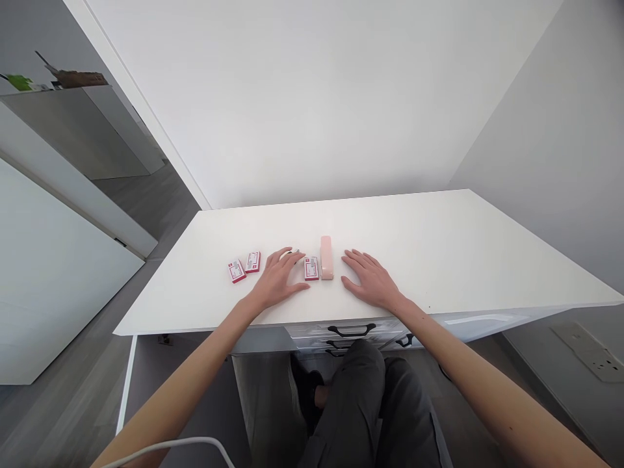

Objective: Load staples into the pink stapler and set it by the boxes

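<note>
A pink stapler (326,259) lies lengthwise on the white desk between my two hands. Just left of it is a small red and white box (311,268), probably of staples. My left hand (279,281) rests beside this box with thumb and fingers apart, the fingertips close to its left side. Some small dark thing (290,252) shows by the left fingers, too hidden to name. Two similar boxes, one upper box (252,262) and one lower box (236,270), lie left of that hand. On the stapler's right, my right hand (369,279) lies palm down, fingers spread, holding nothing.
The white desk (448,253) backs onto a wall (316,97). Drawers with black handles (351,331) sit below its front edge, above my legs (361,403). A white cable (180,443) crosses near my left forearm. A wall socket (597,357) is at the lower right.
</note>
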`<state>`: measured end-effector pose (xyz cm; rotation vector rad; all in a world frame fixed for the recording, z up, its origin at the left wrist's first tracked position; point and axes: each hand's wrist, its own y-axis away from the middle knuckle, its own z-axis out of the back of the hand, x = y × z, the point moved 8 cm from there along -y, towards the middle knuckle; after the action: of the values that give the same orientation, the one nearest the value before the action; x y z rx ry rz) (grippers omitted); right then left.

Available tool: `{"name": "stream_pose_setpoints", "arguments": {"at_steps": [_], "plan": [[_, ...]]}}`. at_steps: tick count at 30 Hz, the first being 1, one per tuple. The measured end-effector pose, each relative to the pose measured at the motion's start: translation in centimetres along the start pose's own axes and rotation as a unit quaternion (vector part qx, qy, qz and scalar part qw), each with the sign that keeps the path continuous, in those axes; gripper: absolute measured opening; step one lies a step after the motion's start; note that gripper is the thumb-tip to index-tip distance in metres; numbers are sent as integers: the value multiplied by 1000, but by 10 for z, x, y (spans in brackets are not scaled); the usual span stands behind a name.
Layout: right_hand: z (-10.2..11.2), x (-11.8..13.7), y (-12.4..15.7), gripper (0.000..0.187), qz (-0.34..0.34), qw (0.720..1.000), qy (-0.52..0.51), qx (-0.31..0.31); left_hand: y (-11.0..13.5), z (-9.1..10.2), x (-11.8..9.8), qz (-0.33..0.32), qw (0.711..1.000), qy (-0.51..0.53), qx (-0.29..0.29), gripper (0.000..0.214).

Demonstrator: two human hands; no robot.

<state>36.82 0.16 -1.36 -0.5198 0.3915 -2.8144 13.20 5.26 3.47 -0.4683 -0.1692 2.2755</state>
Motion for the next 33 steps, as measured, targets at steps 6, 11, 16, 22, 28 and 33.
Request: {"name": "stream_pose_setpoints", "arguments": {"at_steps": [6, 11, 16, 22, 28, 33], "plan": [[0, 2, 1, 57, 4, 1000, 2, -3, -11, -10, -8, 2, 999, 19, 32, 69], [0, 2, 1, 57, 2, 1000, 1, -1, 22, 32, 17, 10, 996, 22, -88, 63], [0, 1, 1, 57, 0, 1000, -3, -2, 50, 62, 86, 187, 968, 6, -164, 74], [0, 2, 2, 57, -2, 1000, 2, 0, 32, 45, 111, 212, 975, 9, -60, 81], [3, 3, 1, 56, -2, 1000, 0, -3, 31, 42, 123, 221, 974, -15, -55, 78], [2, 3, 1, 55, 4, 1000, -5, -11, 27, 45, 81, 115, 984, -53, -123, 56]]}}
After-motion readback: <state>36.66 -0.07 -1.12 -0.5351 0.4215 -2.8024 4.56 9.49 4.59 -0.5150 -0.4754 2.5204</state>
